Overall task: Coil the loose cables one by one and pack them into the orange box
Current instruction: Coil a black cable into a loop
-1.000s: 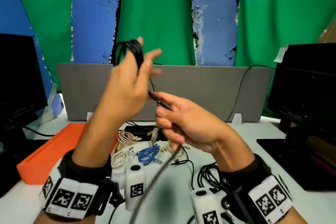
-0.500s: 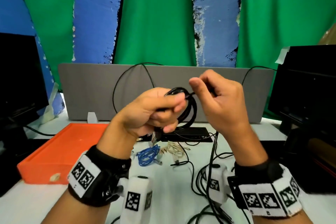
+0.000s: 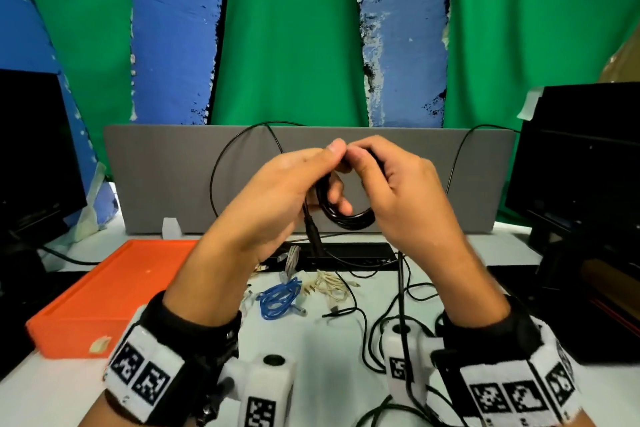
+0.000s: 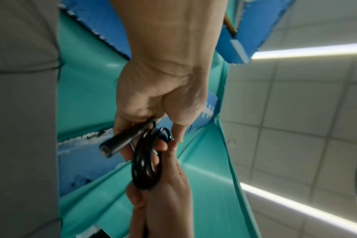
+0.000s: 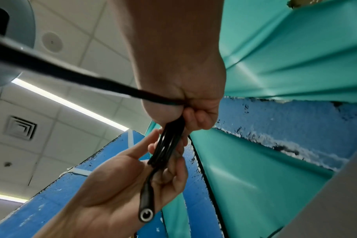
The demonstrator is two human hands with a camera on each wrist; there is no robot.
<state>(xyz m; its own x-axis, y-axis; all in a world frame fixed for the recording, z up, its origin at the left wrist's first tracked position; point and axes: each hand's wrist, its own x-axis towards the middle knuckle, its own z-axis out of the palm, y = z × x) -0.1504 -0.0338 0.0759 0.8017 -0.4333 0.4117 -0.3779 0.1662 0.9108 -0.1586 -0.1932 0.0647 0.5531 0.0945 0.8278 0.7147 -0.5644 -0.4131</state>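
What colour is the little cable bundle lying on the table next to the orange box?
Blue cable bundle; the head view shows it best.

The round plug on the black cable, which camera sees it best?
The right wrist view: the plug faces the camera, showing its round socket, against the left hand. The left wrist view shows it sideways and blurred; the head view shows only a dangling sliver.
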